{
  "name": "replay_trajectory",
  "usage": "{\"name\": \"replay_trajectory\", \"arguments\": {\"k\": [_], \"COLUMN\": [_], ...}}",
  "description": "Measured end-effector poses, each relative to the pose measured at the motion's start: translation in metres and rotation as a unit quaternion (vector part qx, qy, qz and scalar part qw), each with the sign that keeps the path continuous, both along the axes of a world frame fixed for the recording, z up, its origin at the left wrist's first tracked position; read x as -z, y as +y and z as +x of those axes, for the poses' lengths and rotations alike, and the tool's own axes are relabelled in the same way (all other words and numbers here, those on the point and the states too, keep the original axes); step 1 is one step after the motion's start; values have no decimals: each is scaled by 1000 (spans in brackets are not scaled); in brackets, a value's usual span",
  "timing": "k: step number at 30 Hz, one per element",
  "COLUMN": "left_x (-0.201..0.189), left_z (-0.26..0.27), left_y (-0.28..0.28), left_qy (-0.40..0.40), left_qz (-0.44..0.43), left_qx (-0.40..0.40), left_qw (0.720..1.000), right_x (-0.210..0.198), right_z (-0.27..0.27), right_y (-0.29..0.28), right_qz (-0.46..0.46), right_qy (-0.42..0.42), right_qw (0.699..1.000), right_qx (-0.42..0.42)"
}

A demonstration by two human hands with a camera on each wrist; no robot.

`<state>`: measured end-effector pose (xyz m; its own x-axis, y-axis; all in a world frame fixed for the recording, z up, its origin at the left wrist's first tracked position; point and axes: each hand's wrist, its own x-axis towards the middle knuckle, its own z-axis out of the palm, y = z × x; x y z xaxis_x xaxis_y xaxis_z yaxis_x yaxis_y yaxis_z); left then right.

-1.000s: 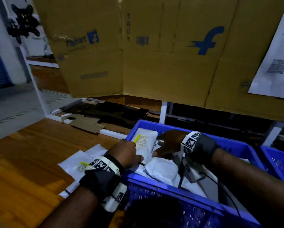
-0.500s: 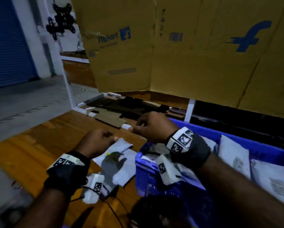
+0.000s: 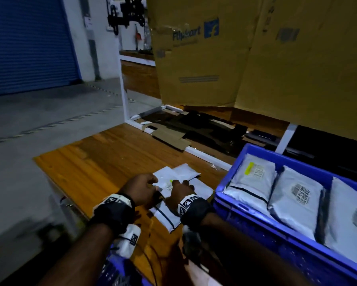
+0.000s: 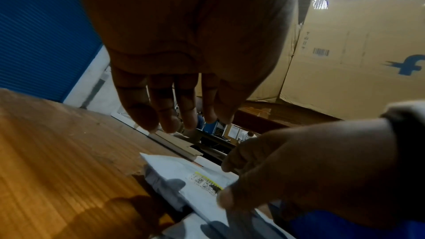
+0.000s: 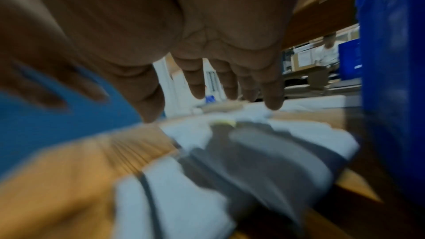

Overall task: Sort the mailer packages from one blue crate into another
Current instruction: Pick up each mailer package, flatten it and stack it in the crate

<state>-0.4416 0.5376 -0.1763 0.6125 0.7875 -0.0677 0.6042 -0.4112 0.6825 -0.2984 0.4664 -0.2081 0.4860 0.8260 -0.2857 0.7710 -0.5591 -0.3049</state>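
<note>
Beside the blue plastic crate (image 3: 229, 200), on the wooden table (image 3: 103, 157), thin white plastic mailer packages (image 3: 181, 172) lie flat, judged light, limp and slippery; pinch an edge; left hand (image 3: 141, 187) and right hand (image 3: 180, 193) hover relaxed, empty.

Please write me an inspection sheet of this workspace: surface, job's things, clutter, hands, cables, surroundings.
Surface: wooden table.
Job's things: white mailers piled on the table; blue crate holding three more mailers.
Clutter: cardboard scraps at the table's far edge.
Hands: left hand and right hand over the pile, fingers extended, holding nothing.
Cables: black cable below the left wrist.
Surroundings: cardboard boxes, blue shutter.
</note>
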Motion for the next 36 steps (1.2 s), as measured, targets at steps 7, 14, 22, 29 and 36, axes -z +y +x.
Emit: {"name": "replay_trajectory", "arguments": {"k": [7, 14, 22, 29, 36], "left_x": [12, 18, -9, -69, -129], "left_z": [2, 11, 23, 28, 65], "left_y": [5, 6, -14, -29, -94], "left_qy": [22, 7, -306, -422, -404], "left_qz": [-6, -11, -294, -285, -272], "left_qx": [-4, -8, -96, 15, 191], "left_qw": [1000, 1000, 901, 860, 852], "right_x": [39, 18, -48, -95, -137], "right_z": [18, 26, 5, 19, 65], "right_y": [-6, -9, -30, -94, -162], "right_qz": [-37, 42, 226, 408, 505], "right_qy": [-27, -37, -49, 22, 345], "right_qw": [997, 998, 973, 912, 791], "right_qx": [58, 33, -14, -26, 13]}}
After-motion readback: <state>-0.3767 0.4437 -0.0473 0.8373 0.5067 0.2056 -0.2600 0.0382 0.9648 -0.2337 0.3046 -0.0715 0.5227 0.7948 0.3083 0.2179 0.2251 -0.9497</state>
